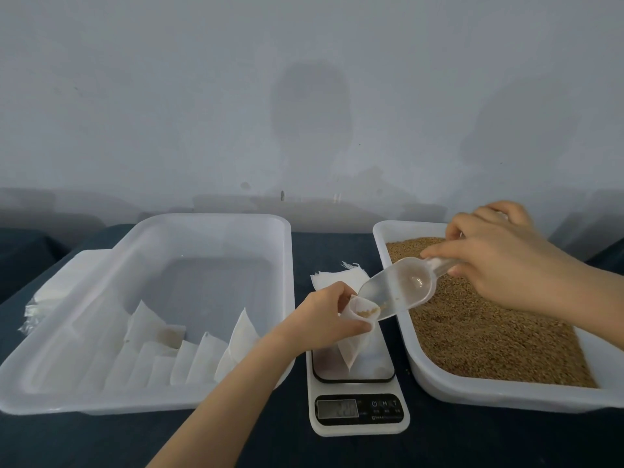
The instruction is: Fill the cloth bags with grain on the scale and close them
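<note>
My left hand [329, 314] grips a small white cloth bag [354, 346] by its open mouth, holding it upright over the scale [358, 410]. A little brown grain shows inside the mouth. My right hand [499, 265] holds a clear plastic scoop [398, 287] by its handle, tilted down with its tip at the bag's mouth. A few grains cling to the scoop's lip. On the right stands a white tray of brown grain [479, 329].
A large white tray [277, 238] on the left holds several filled white bags [202, 359] along its near side. Spare empty bags [337, 276] lie behind the scale. More white sheets [60, 285] lie left of the large tray. A wall rises close behind the dark table.
</note>
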`<act>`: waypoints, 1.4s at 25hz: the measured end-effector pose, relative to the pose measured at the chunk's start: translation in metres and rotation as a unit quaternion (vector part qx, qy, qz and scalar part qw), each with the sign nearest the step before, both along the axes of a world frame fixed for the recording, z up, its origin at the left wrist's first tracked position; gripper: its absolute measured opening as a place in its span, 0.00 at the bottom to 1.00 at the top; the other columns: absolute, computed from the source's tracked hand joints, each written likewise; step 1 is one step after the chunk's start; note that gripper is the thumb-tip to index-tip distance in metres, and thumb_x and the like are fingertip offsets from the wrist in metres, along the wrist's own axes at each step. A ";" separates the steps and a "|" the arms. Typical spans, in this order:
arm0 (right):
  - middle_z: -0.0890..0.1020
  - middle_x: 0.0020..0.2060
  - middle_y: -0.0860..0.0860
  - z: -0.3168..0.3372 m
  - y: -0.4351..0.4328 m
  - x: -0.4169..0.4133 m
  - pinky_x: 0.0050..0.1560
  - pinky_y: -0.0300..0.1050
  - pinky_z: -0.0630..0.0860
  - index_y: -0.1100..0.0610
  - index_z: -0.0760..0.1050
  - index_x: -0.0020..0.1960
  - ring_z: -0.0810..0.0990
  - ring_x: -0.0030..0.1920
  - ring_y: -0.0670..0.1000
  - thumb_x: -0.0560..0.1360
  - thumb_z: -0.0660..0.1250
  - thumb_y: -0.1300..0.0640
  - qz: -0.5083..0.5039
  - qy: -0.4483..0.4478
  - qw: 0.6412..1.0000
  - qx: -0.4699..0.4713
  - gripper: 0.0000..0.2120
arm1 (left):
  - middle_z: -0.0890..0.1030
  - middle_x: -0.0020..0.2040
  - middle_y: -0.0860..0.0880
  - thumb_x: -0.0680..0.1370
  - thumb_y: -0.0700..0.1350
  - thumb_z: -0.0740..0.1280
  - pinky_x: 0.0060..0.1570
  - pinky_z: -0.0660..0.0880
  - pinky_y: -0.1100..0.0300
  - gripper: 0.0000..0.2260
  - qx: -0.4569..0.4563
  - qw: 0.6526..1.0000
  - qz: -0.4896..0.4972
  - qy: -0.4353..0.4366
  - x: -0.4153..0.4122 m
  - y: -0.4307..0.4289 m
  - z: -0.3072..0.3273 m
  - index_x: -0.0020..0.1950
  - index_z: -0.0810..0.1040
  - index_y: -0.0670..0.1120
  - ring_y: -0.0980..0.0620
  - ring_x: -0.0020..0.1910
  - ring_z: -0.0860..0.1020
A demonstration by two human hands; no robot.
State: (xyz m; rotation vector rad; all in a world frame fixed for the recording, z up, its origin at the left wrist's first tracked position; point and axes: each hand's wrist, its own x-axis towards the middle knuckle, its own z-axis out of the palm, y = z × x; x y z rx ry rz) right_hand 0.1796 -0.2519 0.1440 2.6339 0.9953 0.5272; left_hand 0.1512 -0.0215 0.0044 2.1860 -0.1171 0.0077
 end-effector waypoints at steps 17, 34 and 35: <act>0.77 0.53 0.54 -0.052 -0.041 0.016 0.49 0.47 0.73 0.47 0.70 0.66 0.76 0.44 0.50 0.75 0.65 0.55 -0.141 0.086 0.954 0.250 0.20 | 0.76 0.42 0.59 0.75 0.54 0.68 0.36 0.68 0.69 0.06 0.026 0.999 0.033 -0.017 0.000 0.000 0.000 0.42 0.72 0.57 0.59 0.41 0.75; 0.75 0.58 0.48 -0.120 -0.023 0.023 0.61 0.51 0.68 0.46 0.69 0.67 0.73 0.57 0.48 0.75 0.64 0.49 -0.190 0.113 0.928 0.299 0.20 | 0.76 0.42 0.59 0.69 0.55 0.75 0.32 0.67 0.75 0.14 0.007 0.998 0.066 -0.021 0.001 -0.001 0.005 0.44 0.70 0.60 0.60 0.38 0.75; 0.77 0.55 0.45 -0.115 -0.008 0.013 0.58 0.45 0.73 0.46 0.71 0.65 0.74 0.52 0.42 0.74 0.66 0.49 -0.113 0.152 0.912 0.365 0.19 | 0.75 0.42 0.59 0.69 0.54 0.76 0.32 0.67 0.75 0.14 0.005 0.997 0.069 -0.023 0.001 -0.001 0.006 0.44 0.70 0.60 0.61 0.38 0.74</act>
